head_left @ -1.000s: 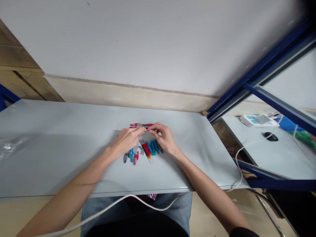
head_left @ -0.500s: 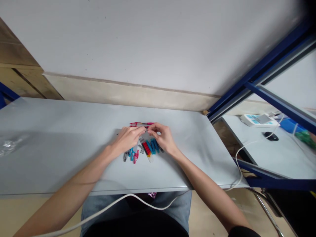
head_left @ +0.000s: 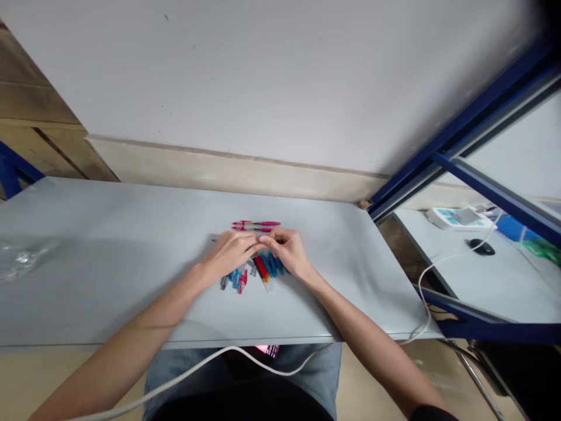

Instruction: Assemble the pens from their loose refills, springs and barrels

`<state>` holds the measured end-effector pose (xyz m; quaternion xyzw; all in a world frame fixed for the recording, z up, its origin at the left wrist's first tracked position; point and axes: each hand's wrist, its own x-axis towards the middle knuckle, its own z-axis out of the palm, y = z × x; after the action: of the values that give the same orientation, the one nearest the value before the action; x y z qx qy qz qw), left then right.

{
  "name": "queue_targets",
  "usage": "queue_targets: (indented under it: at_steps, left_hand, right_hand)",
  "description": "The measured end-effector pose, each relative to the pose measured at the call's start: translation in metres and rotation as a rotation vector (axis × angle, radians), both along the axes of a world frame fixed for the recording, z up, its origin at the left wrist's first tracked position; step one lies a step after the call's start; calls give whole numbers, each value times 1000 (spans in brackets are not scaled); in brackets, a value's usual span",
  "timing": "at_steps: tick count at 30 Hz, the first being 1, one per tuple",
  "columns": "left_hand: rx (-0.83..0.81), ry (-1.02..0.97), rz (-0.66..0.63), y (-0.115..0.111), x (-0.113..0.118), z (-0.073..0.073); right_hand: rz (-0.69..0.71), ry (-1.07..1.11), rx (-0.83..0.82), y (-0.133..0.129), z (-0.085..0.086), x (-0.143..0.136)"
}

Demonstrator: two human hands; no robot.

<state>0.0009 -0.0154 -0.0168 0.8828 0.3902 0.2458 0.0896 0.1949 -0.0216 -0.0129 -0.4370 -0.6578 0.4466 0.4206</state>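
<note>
My left hand [head_left: 234, 252] and my right hand [head_left: 288, 250] meet above the desk, fingertips pinched together. Whatever they hold between them is too small and covered to make out. A thin dark tip [head_left: 214, 240] shows past the left hand; whether it is held or lying down I cannot tell. Just beyond the fingers lie two pink pens [head_left: 256, 223], side by side. Below the right hand are blue pen barrels [head_left: 273, 265] and red ink refills [head_left: 262, 268]. Under the left hand lie a pink clip piece [head_left: 242, 283], blue pieces [head_left: 234, 277], dark pieces [head_left: 224, 282] and small clear pieces [head_left: 253, 268].
The grey desk [head_left: 131, 280] runs along a white wall [head_left: 263, 82]. A crumpled clear plastic bag [head_left: 20, 258] lies far left. Blue frame bars [head_left: 477, 181] stand at right, with a black mouse [head_left: 482, 247] beyond. A white cable [head_left: 245, 352] crosses before my lap.
Both hands have come slightly nearer to me and closer together, the fingers now overlapping more. The two pink pens show more fully. The view has shifted a little.
</note>
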Motion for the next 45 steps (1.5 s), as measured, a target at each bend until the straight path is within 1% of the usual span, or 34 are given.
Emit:
queue_targets:
  at_steps: [2,4,5,6,7,9,12,14,17,20,22,24,26,27,28,29,31,33,35,40,45]
  left_hand:
    - [9,6,52,-1,1,0]
    - [11,16,102,-1,2,0]
    - [8,17,115,0,1,1]
    - [4,16,122,0,1,1]
    - [1,13,125,1,0,1]
    - [-1,3,124,2,-1,2]
    - [-10,-16,103,3,-2,1]
    - [-17,-35,77,3,-1,0]
    - [-14,-65,50,3,0,-1]
    - [-2,-77,69,3,0,-1]
    - [6,-76,95,3,-1,0]
    - [11,-74,113,4,-2,0]
    - [20,-79,118,4,-3,0]
    - [27,-86,119,4,-3,0]
    - [34,-95,117,4,-3,-1]
    - [38,-108,114,4,-3,-1]
    - [35,-150,98,5,-3,-2]
    - [11,-204,70,5,-2,-3]
    - [-16,-250,43,5,0,-4]
    - [-24,-292,20,7,-1,-6]
    - [16,-230,93,8,-3,-8]
  right_hand:
    - [-4,-41,6,5,3,8]
    - [-9,-99,36,11,5,23]
    - [13,-147,76,13,6,34]
    - [75,-204,108,14,7,46]
    - [166,-250,109,13,8,59]
    - [304,-314,68,8,9,82]
    - [391,-390,12,-6,10,105]
    - [396,-408,16,-13,9,109]
    - [366,-374,51,-14,10,106]
    - [294,-294,69,-6,14,93]
    - [210,-188,65,3,16,78]
    - [119,8,42,14,16,58]
    - [-26,172,-24,24,11,37]
    - [-106,218,-36,28,8,28]
    - [-151,247,-41,31,4,21]
    - [-159,273,-53,32,0,15]
    - [-127,311,-69,31,-8,9]
    - [-84,334,-87,27,-14,10]
    - [-79,349,-99,23,-17,12]
    - [-61,410,-159,22,-18,11]
    - [-68,466,-206,24,-18,10]
